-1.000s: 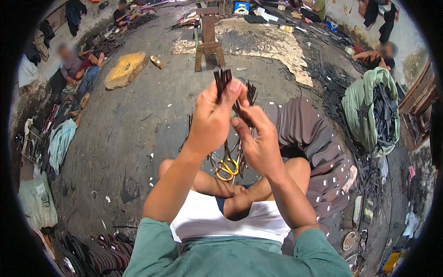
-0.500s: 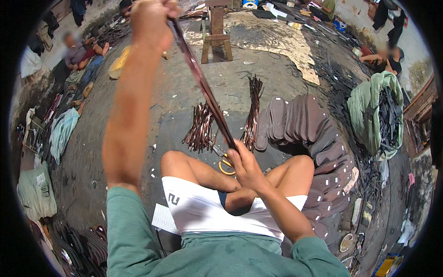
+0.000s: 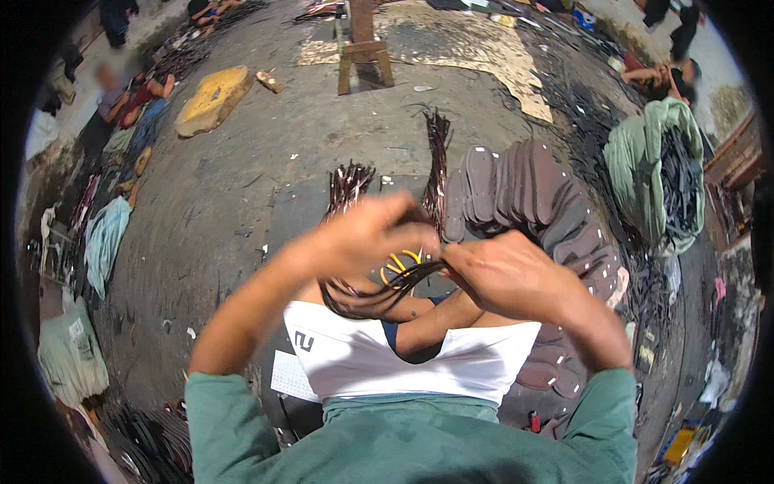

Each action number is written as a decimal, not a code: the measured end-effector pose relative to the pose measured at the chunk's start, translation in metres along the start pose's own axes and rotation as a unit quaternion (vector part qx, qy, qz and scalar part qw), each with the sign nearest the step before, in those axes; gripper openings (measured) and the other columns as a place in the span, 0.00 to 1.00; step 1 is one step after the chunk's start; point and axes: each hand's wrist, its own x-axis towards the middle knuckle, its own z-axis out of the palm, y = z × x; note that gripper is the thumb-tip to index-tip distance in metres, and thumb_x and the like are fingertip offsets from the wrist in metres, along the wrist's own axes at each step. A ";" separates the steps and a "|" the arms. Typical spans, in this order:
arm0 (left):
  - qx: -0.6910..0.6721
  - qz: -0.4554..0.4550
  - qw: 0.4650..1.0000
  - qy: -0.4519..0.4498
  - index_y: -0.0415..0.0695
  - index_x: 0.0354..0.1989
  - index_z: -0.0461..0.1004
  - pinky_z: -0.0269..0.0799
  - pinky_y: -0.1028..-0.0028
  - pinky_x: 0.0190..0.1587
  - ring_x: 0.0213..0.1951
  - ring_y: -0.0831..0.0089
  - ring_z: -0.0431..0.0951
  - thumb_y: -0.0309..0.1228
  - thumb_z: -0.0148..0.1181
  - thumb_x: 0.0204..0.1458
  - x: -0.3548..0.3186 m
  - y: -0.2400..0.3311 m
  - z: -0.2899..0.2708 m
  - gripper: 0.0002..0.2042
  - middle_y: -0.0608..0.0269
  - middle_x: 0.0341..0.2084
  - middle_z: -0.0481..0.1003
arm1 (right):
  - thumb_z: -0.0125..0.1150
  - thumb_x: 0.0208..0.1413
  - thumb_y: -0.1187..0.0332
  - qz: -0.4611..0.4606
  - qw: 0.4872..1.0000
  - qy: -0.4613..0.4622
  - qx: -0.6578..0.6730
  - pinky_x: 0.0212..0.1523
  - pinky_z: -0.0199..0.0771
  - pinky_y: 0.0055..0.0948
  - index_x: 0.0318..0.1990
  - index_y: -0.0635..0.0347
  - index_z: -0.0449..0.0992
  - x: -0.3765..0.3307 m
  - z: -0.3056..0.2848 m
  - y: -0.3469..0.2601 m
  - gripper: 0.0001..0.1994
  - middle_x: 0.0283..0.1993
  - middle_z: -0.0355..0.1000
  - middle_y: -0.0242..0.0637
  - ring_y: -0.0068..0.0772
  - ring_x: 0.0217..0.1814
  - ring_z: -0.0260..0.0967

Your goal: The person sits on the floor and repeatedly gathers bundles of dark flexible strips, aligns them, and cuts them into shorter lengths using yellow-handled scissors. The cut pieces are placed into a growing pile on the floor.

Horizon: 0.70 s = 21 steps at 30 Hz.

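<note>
A bundle of thin, glossy brown strips hangs in a bent loop in front of my lap. My right hand is closed on the bundle at the loop's right end. Close beside it, my left hand is curled over strips at its fingers, somewhat smeared by motion. The yellow handles of a pair of scissors show behind the loop; the blades are hidden. Two more bundles of brown strips lie on the floor ahead, a left bundle partly covered by my left hand and a right bundle.
Dark brown shoe soles curve in a row round my right side. Beyond them stands a green sack of dark strips. A yellow block and a wooden stand are ahead. People sit by both walls.
My left hand has come down from high at the upper left to beside my right hand. The stretched bundle now hangs bent in a loop. My right hand has shifted rightward.
</note>
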 end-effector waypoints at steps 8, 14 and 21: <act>-0.311 -0.013 0.949 -0.043 0.37 0.45 0.69 0.67 0.78 0.32 0.29 0.82 0.69 0.36 0.53 0.61 -0.016 -0.003 0.056 0.13 0.70 0.25 0.68 | 0.66 0.48 0.72 -0.003 0.979 0.128 0.155 0.42 0.74 0.34 0.52 0.61 0.72 0.009 -0.038 0.017 0.21 0.41 0.73 0.44 0.41 0.41 0.74; -0.409 -0.001 0.912 0.004 0.39 0.42 0.70 0.66 0.78 0.30 0.28 0.82 0.68 0.36 0.52 0.62 -0.015 -0.012 0.068 0.12 0.71 0.26 0.67 | 0.62 0.53 0.75 -0.083 0.925 0.295 0.225 0.56 0.70 0.38 0.62 0.56 0.66 0.017 -0.001 0.011 0.27 0.62 0.64 0.46 0.48 0.61 0.66; -0.401 -0.036 0.915 -0.005 0.40 0.40 0.69 0.66 0.79 0.31 0.29 0.83 0.68 0.37 0.52 0.62 -0.013 -0.009 0.070 0.11 0.69 0.26 0.69 | 0.56 0.57 0.78 -0.035 0.843 0.336 0.420 0.60 0.65 0.29 0.64 0.64 0.61 0.022 0.010 0.010 0.26 0.64 0.63 0.43 0.33 0.64 0.62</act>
